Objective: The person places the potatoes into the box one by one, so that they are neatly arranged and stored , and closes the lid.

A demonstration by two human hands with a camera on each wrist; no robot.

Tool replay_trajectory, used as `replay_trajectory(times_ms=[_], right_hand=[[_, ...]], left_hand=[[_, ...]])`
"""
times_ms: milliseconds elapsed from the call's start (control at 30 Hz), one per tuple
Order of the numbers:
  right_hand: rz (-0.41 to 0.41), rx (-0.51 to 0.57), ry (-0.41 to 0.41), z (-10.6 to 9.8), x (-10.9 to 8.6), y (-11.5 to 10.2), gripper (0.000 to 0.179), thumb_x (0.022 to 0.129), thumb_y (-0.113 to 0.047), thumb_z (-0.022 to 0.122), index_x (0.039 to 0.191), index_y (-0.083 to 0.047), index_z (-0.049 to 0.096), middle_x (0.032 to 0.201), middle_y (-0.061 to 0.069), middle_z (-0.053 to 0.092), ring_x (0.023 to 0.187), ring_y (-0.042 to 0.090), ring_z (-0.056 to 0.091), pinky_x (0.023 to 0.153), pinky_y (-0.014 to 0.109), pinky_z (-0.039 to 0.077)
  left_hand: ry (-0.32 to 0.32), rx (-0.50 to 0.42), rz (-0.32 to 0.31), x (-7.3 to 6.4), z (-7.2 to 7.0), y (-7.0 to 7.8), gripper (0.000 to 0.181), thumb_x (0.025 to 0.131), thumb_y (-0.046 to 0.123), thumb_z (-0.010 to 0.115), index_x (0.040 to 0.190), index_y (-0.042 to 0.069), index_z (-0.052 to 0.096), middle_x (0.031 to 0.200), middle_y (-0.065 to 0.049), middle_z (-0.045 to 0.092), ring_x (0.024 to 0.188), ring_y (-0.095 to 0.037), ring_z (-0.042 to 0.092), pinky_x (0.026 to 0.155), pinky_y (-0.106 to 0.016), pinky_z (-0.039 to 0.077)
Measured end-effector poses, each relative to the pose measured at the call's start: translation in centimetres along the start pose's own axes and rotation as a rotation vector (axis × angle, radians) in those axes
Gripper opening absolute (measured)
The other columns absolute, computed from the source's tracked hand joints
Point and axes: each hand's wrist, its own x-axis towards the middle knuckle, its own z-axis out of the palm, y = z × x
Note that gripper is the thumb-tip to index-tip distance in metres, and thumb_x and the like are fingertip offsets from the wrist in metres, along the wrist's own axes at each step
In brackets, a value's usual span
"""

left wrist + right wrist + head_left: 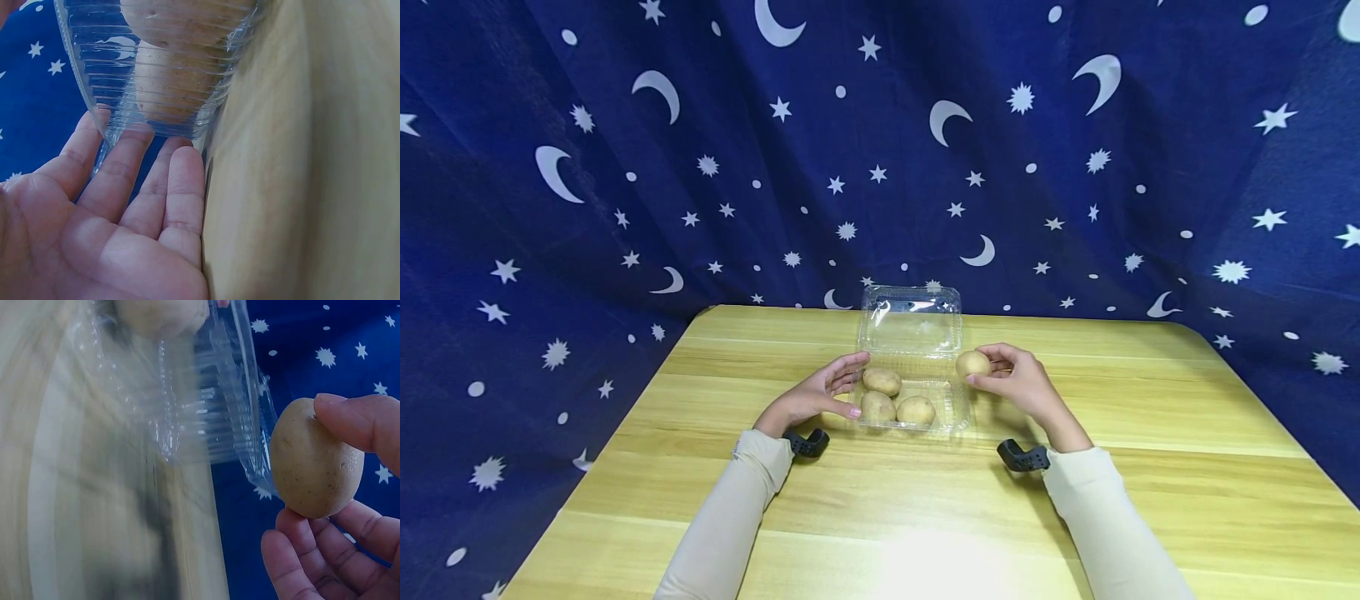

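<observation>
A clear plastic clamshell box (pixel 953 408) stands on the table, its lid (pixel 910 325) raised at the back. Three potatoes lie inside: one at the back left (pixel 882 382), one at the front left (pixel 877 408) and one at the front middle (pixel 917 411). My right hand (pixel 1018 383) pinches another potato (pixel 317 459) between thumb and fingers, just off the box's right side. At the box's left side is my left hand (pixel 816 393), its fingertips touching the ribbed wall (pixel 169 81). Its fingers are nearly straight in the left wrist view.
The light wooden table (pixel 700 517) reaches back to a dark blue curtain (pixel 880 150) with white moons and stars. Black wrist-worn devices sit on the left wrist (pixel 807 443) and the right wrist (pixel 1022 457).
</observation>
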Motion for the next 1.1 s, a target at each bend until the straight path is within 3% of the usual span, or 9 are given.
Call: replay_trajectory(times_ms=[367,800,900,1100], right_hand=[[-0.006,-0.018,-0.052,1.1,-0.1,-0.6,0.055,0.091,-0.011,0.085,0.137,0.012,0.065,0.118,0.024,0.072,0.101,0.03,0.069,0.081,0.022,0.058],[-0.05,0.003,-0.077,2.6,0.1,-1.5,0.058,0.091,-0.008,0.086,0.139,0.015,0.063,0.122,0.028,0.072,0.108,0.037,0.071,0.084,0.016,0.057],[-0.062,-0.014,-0.076,2.9,0.3,-1.5,0.058,0.091,-0.008,0.086,0.139,0.014,0.063,0.123,0.028,0.072,0.109,0.038,0.071,0.087,0.02,0.058],[-0.062,-0.057,-0.07,3.6,0.7,-1.7,0.057,0.091,-0.007,0.085,0.139,0.014,0.063,0.121,0.028,0.073,0.108,0.039,0.072,0.093,0.039,0.062]], left_hand=[[-0.007,0.003,0.008,0.0,0.1,-0.1,0.105,0.091,0.008,0.086,0.17,-0.002,0.019,0.177,-0.024,0.019,0.162,-0.045,0.02,0.134,-0.054,0.02],[-0.003,0.002,-0.003,0.0,0.1,0.0,0.102,0.093,0.006,0.084,0.171,-0.002,0.018,0.178,-0.023,0.018,0.162,-0.044,0.02,0.134,-0.053,0.021],[-0.002,0.001,-0.004,0.0,0.0,-0.1,0.103,0.093,0.007,0.085,0.171,-0.001,0.018,0.178,-0.023,0.018,0.162,-0.044,0.02,0.133,-0.053,0.021],[0.003,-0.003,-0.01,0.0,0.1,0.2,0.103,0.091,0.004,0.084,0.171,-0.001,0.019,0.178,-0.022,0.019,0.163,-0.043,0.02,0.134,-0.053,0.021]])
